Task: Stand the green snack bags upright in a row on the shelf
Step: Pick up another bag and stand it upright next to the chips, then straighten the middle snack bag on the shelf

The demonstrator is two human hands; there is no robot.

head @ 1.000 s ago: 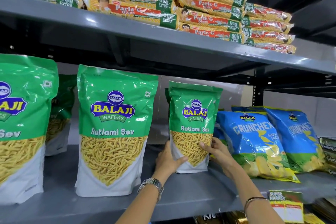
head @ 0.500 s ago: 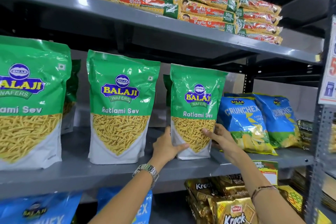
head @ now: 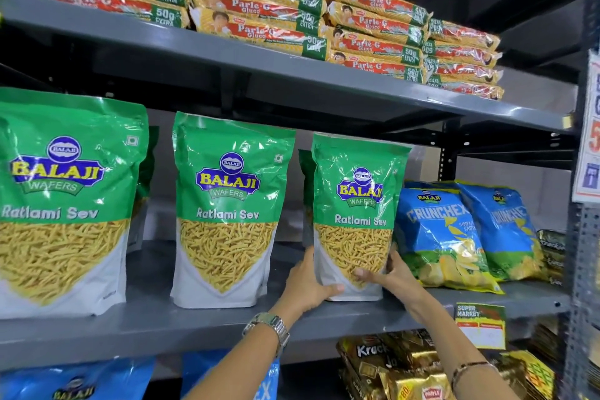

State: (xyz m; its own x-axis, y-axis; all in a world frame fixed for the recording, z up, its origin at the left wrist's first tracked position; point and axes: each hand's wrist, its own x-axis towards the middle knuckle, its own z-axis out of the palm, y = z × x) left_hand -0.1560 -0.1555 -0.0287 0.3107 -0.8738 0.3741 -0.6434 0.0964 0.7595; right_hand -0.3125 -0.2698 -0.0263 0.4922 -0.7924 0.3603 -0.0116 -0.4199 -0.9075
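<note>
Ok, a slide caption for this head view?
Both hands, left hand and right hand, steady the third green snack bag upright on the grey shelf.

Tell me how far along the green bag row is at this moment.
Done: the left bag and the middle bag stand upright on the shelf. In hand: the left hand and right hand grip the third bag at its base. Left: letting go; more green bags show behind.
</note>
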